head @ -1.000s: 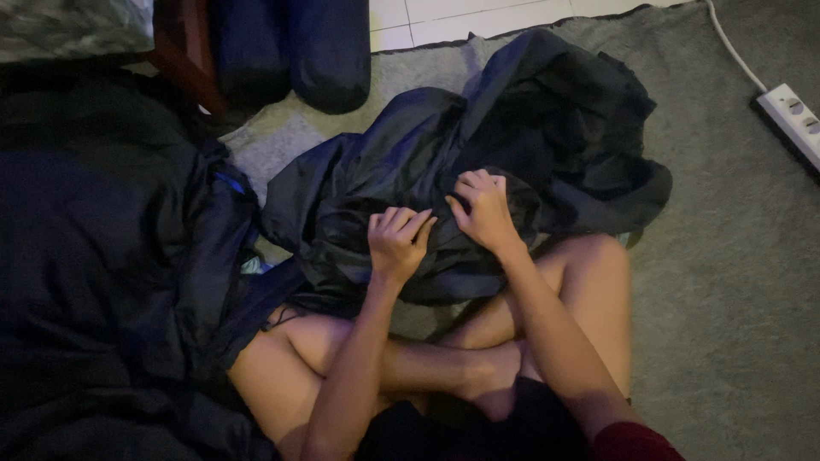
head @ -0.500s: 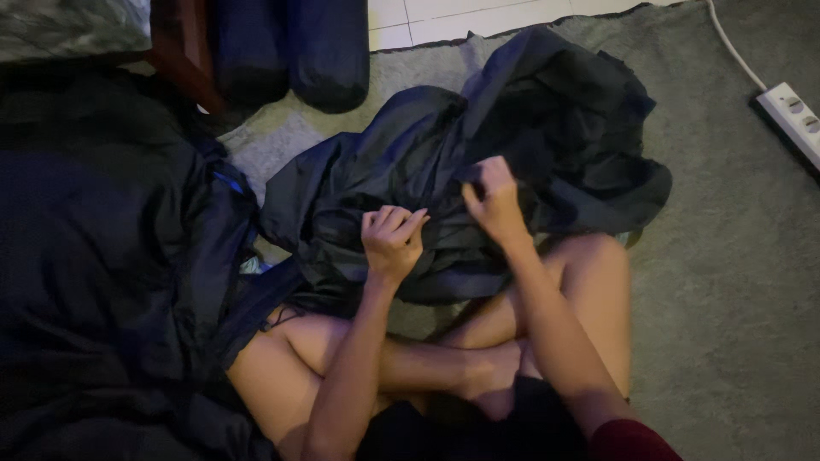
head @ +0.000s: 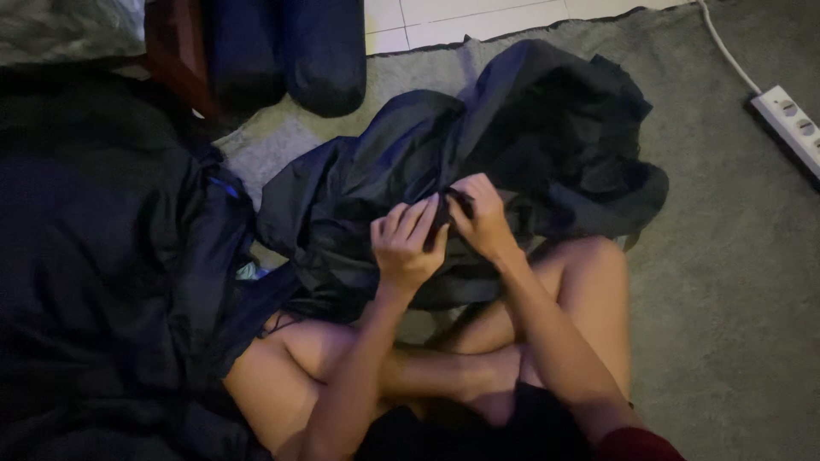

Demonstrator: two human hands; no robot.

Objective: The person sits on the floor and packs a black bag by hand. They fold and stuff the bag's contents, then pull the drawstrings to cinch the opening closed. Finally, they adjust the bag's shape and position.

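Hands meet on the dark jacket (head: 512,145) in my lap: my left hand (head: 408,243) and right hand (head: 480,218) both pinch its fabric, on the grey carpet (head: 726,282).

floor: grey carpet (head: 735,282) | far edge: pale tiles (head: 461,17) | right: white power strip (head: 790,124) | light: dim

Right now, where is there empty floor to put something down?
The grey carpet is bare on the right, between the dark jacket, the bent knee and the white power strip. A smaller patch lies behind the jacket, near the tiles. The left is crowded with dark bedding.
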